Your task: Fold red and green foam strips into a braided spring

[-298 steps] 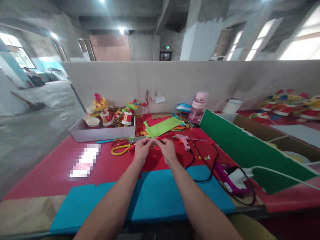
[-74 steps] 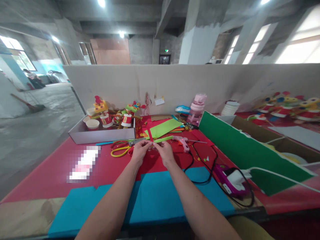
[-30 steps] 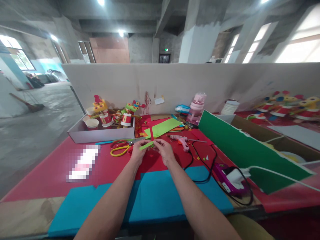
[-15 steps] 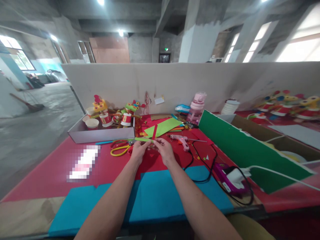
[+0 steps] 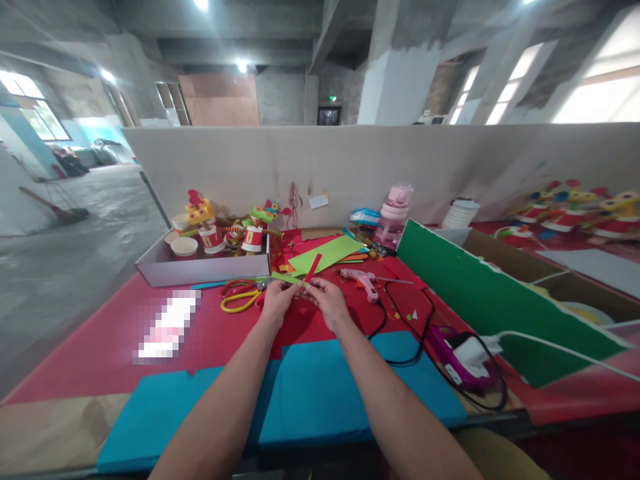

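Your left hand (image 5: 278, 303) and right hand (image 5: 327, 303), close together, pinch green strip (image 5: 284, 277) and red strip (image 5: 314, 267) where these meet, above bench (image 5: 215, 340). Scissors (image 5: 261, 285) lie beside left hand, glue gun (image 5: 369, 287) near right.

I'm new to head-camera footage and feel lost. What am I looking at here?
There is no machine: you see a person's bare left hand and right hand. The camera is worn on their head, looking forward and down. Together the fingertips pinch a green strip and a red strip where they meet. On the red surface around them lie scissors, a pink glue gun and a green sheet. Beyond, to the left, a white box holds figures made with cups.
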Demonstrator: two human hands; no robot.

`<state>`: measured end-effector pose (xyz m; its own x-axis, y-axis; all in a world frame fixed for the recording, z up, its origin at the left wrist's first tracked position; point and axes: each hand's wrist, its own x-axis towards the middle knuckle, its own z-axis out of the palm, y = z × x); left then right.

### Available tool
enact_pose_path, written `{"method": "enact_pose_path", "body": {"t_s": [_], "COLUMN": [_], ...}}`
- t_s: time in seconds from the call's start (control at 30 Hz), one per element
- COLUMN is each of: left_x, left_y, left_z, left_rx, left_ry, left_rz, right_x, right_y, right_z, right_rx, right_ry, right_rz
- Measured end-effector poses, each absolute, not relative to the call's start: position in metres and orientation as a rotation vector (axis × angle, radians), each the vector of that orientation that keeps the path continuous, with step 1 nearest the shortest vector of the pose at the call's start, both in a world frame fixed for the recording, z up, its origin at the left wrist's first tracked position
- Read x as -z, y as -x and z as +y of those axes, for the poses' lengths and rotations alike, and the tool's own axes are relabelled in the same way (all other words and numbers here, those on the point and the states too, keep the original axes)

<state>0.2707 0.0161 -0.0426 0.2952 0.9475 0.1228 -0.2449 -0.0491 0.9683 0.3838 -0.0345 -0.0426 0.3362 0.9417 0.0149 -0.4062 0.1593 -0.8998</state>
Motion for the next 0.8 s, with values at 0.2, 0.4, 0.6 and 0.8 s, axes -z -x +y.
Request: {"method": "enact_pose_path", "body": {"t_s": [0.2, 0.4, 0.6, 0.8], "left_x": [0.041, 0.035, 0.043, 0.044], "left_y": [-0.27, -0.268, -0.271, -0.27], "left_z": [0.014, 0.011, 0.013, 0.014], "left_rx": [-1.152, -1.177, -1.128, -1.163], "left_ry": [-1.234, -1.136, -1.226, -1.298], "left_rz": [0.784, 0.672, 0.64, 0.698], "right_x": [0.044, 0.042, 0.04, 0.039], "right_y": [-0.384, -0.385, -0.382, -0.382], "right_z": [-0.033, -0.032, -0.035, -0.037], "right_rx": [-1.057, -1.013, -1.061, -1.078], "right_ry": [0.955, 0.916, 0.88, 0.914], "right_rz": [-0.664, -0.611, -0.67, -0.726]}}
